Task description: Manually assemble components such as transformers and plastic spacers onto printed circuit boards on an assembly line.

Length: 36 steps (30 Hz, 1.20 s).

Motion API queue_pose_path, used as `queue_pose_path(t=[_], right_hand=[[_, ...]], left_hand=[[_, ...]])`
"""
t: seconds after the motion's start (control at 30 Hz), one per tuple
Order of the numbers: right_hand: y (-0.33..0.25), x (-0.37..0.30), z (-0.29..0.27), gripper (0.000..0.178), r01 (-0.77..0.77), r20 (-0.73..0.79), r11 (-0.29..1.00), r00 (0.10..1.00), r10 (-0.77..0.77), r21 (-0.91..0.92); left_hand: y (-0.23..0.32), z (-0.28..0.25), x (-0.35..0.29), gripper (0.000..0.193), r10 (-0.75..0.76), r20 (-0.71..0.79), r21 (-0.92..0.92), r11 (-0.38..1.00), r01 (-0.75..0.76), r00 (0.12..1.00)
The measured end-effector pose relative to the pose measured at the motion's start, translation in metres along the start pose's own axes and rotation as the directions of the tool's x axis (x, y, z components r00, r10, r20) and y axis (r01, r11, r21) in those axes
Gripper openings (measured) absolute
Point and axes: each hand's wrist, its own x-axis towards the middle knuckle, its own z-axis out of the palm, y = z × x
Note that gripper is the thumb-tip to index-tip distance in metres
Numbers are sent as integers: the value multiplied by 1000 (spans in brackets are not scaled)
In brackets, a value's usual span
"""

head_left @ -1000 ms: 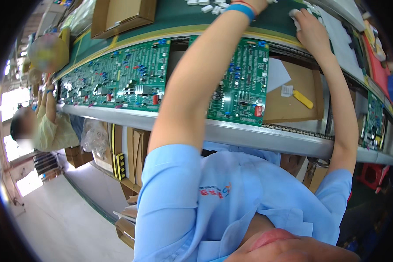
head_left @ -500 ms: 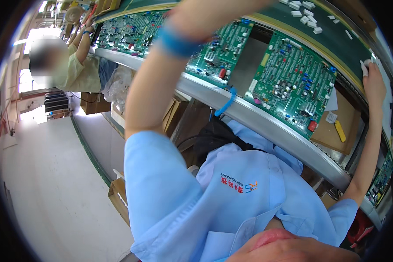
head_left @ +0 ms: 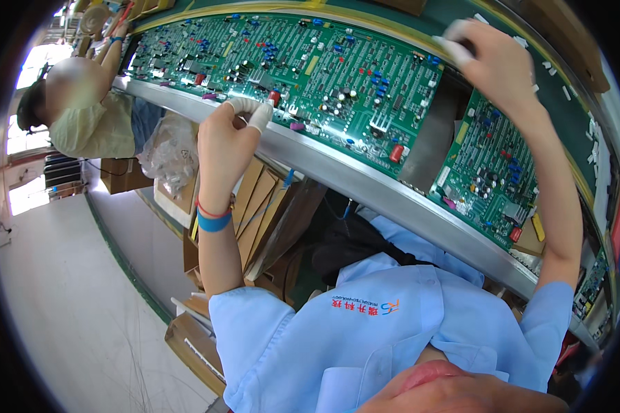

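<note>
Several boards [head_left: 365, 93], likely stiff, light, fragile, best held by edges, lie near my left hand [head_left: 229, 141] and right hand [head_left: 501, 65], both curled, grip impossible to tell.

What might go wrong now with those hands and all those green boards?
Maybe a bump: the left hand, with white-covered fingertips, is close to a small red block-shaped part at a board's corner, and might knock it.

Maybe a drop: an open gap separates the middle green rectangular circuit board from the right-hand green rectangular circuit board. A tiny piece could fall in.
</note>
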Motion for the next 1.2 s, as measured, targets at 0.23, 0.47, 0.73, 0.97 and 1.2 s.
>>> queue_pose_path(t=[0.23,0.47,0.73,0.97,1.2], right_hand=[[-56,78,71,19,-4,178,997,984,-11,82],[-75,94,58,16,67,269,997,960,-71,25],[-64,83,45,16,164,385,966,920,-77,-200],[-49,48,21,13,95,357,984,933,-35,-152],[-22,27,26,13,86,317,992,947,-54,-89]], left_hand=[[-16,-7,-1,16,19,-31,-107,994,-22,999],[-43,-6,-2,13,-56,69,-146,987,65,996],[-27,11,3,14,79,49,-225,972,-66,996],[15,37,7,18,290,193,5,955,-297,937],[28,59,12,17,296,356,77,936,-343,887]])
